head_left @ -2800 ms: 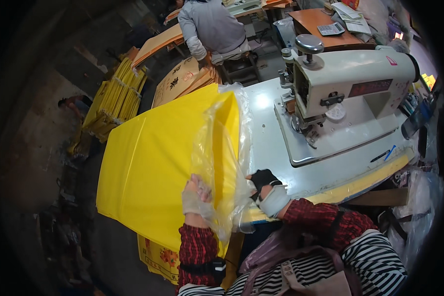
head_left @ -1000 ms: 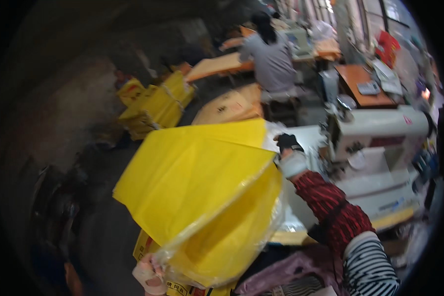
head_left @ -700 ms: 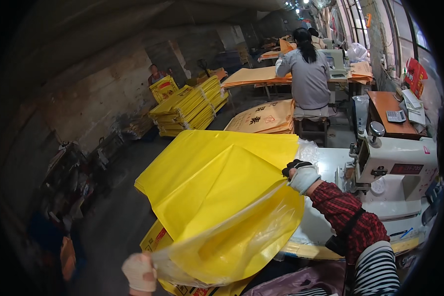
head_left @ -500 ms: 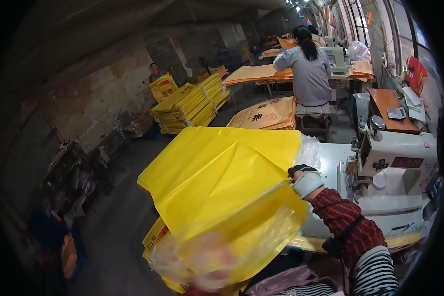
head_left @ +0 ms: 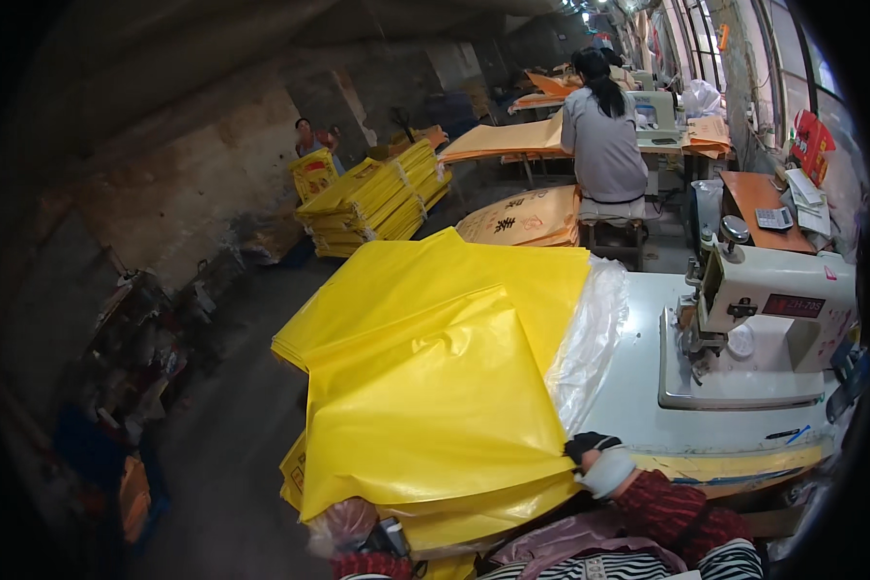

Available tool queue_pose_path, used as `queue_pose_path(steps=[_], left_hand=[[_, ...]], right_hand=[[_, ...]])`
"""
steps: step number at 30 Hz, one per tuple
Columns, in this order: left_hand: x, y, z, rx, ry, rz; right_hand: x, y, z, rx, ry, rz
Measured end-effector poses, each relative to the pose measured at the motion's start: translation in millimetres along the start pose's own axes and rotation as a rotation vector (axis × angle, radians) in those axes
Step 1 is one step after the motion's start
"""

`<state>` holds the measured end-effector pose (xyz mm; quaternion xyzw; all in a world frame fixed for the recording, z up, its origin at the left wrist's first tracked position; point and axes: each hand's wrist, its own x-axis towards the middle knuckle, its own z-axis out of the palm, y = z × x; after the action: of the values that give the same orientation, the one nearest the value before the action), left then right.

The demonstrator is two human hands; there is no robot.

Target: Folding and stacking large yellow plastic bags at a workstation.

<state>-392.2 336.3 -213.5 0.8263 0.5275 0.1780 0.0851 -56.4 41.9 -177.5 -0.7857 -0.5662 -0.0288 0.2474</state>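
- The yellow bag [head_left: 435, 396] lies near the middle of the scene, its far part over a stack of yellow bags [head_left: 387, 263], its near edge towards the wearer.
- The right hand [head_left: 597, 462], in a dark glove with a pale wrist wrap, pinches the bag's near right corner.
- The left hand [head_left: 343, 524] is at the bag's near left corner, behind clear plastic; I cannot tell whether it grips anything.
- Crumpled clear plastic [head_left: 592, 333] runs along the stack's right side, over the left of a pale worktable [head_left: 633, 387].
- On that table, to the right, stands a white sewing machine [head_left: 778, 290]; a black pen [head_left: 781, 435] and a blue pen [head_left: 799, 434] lie nearer.
- Farther off, a co-worker [head_left: 601, 145] in grey sits with back turned, beside brown printed bags [head_left: 527, 217].
- Far left, bundled yellow bags [head_left: 382, 198] are piled up; another person [head_left: 309, 140] is behind them.
- Far right, a calculator [head_left: 773, 218] rests on a brown desk [head_left: 749, 193].
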Motion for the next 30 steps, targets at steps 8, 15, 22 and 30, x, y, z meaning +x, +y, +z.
queue_pose_path(steps=[8, 15, 22, 30], left_hand=[[-6, 77, -104, -0.001, -0.009, 0.414], [-44, 110, -144, -2.185, -0.123, -0.037], [-38, 121, -147, -2.279, 0.056, -0.063], [0, 43, -32, -1.945, 0.192, -0.173]], right_hand=[[16, 11, -3, -0.036, 0.090, 0.087], [9, 3, -38, -0.014, 0.179, 0.147], [-6, 23, -31, -0.109, 0.239, 0.075], [-6, 17, -35, 0.030, 0.280, 0.119]])
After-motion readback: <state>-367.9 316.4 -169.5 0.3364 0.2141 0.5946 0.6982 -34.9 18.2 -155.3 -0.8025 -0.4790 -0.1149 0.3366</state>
